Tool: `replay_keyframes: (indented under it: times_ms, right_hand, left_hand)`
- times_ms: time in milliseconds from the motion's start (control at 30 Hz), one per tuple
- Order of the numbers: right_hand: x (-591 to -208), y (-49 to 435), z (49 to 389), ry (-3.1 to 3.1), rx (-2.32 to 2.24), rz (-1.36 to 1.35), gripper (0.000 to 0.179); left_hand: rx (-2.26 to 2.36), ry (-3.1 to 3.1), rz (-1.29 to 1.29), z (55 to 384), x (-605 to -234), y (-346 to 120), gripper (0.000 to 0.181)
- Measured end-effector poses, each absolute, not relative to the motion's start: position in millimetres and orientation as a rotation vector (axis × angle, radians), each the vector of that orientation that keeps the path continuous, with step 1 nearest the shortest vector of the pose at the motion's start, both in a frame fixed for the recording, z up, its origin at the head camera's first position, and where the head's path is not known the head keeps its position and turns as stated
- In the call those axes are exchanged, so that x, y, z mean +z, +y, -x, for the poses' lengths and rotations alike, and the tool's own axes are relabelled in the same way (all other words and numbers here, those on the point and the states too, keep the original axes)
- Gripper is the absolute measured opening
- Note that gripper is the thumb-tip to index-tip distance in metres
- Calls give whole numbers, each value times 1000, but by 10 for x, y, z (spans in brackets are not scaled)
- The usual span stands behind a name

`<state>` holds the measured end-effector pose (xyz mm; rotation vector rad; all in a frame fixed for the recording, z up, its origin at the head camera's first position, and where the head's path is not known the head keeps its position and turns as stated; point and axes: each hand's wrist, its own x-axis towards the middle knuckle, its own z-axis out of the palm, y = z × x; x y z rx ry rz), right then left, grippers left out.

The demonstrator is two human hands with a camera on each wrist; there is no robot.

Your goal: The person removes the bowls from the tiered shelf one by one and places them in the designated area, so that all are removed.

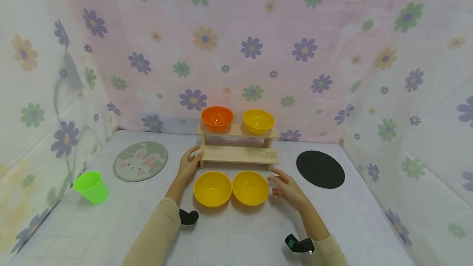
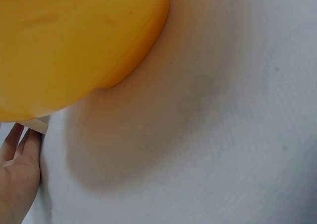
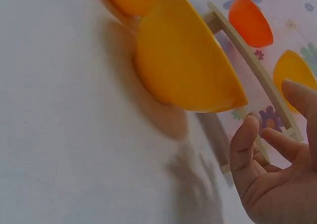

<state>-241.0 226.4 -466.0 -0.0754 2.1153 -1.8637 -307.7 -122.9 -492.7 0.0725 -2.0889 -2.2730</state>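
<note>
A two-tier wooden shelf [image 1: 236, 154] stands at the back middle of the table. On its upper tier are an orange bowl [image 1: 217, 119] and a yellow bowl [image 1: 258, 121]. Two more yellow bowls, a left one [image 1: 212, 189] and a right one [image 1: 250, 188], sit side by side in front of it. My left hand [image 1: 189, 165] holds the left end of the shelf's lower board; the left wrist view partly hides its fingers behind a bowl. With fingers loosely bent and holding nothing, my right hand [image 1: 290, 190] hovers beside the right front bowl, near the shelf's right end.
A grey-green rabbit mat [image 1: 141, 161] and a bright green cup [image 1: 91, 187] are on the left. To the right lies a black round mat [image 1: 320, 169]. Flower-patterned cloth [image 1: 236, 52] encloses the back and both sides of the white-covered table.
</note>
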Motion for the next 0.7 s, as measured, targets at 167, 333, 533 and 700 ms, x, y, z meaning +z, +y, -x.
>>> replay_keyframes:
  times_ms: [167,333,533,700]
  right_hand:
    - [-4524,2364,2596,2105,-1962,72,58]
    - [-4368,2418,2749,2104,-1995,149,63]
    - [-4130,2341,2944,2057,-2114,156,64]
    - [-3965,2242,3121,2076,-2187,150,58]
  left_hand:
    - [-2243,-2092,-61,3104,-4987,-1233,44]
    - [-2246,-2089,-63,3098,-4989,-1228,43]
    - [-2247,-2082,-58,3094,-4980,-1230,43]
    - [-2245,-2082,-65,3097,-4979,-1224,43]
